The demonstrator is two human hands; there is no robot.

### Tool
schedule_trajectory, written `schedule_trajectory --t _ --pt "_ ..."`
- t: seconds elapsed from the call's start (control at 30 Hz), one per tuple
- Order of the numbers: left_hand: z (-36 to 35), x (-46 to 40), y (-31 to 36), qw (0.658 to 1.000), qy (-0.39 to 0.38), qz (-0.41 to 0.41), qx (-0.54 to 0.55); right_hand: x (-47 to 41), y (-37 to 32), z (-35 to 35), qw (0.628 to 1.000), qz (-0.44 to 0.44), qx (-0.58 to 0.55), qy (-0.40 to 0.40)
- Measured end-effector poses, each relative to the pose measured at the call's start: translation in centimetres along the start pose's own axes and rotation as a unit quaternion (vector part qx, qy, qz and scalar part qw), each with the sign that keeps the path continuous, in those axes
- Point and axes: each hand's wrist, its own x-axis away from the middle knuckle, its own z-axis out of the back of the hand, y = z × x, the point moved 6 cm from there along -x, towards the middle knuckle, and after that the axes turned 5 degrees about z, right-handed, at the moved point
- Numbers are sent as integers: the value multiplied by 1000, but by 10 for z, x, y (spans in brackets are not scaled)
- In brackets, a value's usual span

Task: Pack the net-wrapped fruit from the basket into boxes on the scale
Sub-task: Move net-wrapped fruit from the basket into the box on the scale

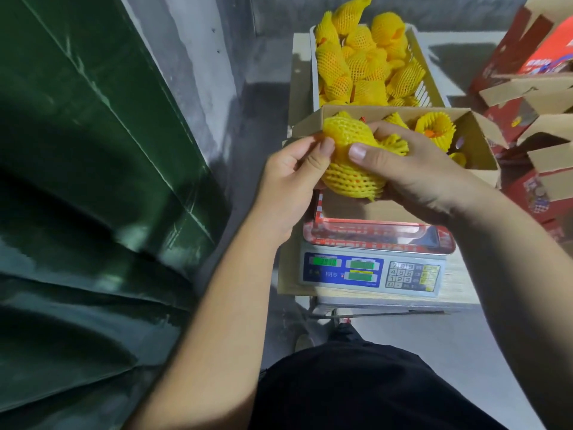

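Net-wrapped fruit [350,169], yellow foam mesh over orange skin, gripped by both hands [356,178].

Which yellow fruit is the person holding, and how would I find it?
Find the grey scale with green number windows; a cardboard box sits on it. Just above the box's near edge, the left hand and right hand grip one net-wrapped fruit. It is the only one held up, not lying in the box or basket.

Foam-net fruit [350,156]; matt cardboard box [477,169]; glossy scale [372,271].
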Motion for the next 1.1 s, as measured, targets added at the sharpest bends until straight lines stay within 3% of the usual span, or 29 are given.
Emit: schedule_trajectory --t 0.27,0.37,0.5,0.57,0.73,0.9,1.1 --pt "-10 -3 6 996 71 -20 -50 7 9 -6 997 -16 -70 -9" --pt "-12 -5 4 995 89 -14 -40 8 15 -8 993 -20 -116 30" --pt "-18 -7 -20 994 55 92 -12 7 24 -6 977 -32 -177 114" --pt "-25 -7 -30 992 19 125 -14 7 25 -5 977 -24 -183 105" --pt "-19 -15 -31 990 57 128 28 5 20 4 990 -15 -130 50" --pt "-19 -15 -22 988 38 146 18 5 8 13 995 24 -77 51" --pt "-14 -10 -23 989 14 148 8 6 16 2 995 41 -89 21"
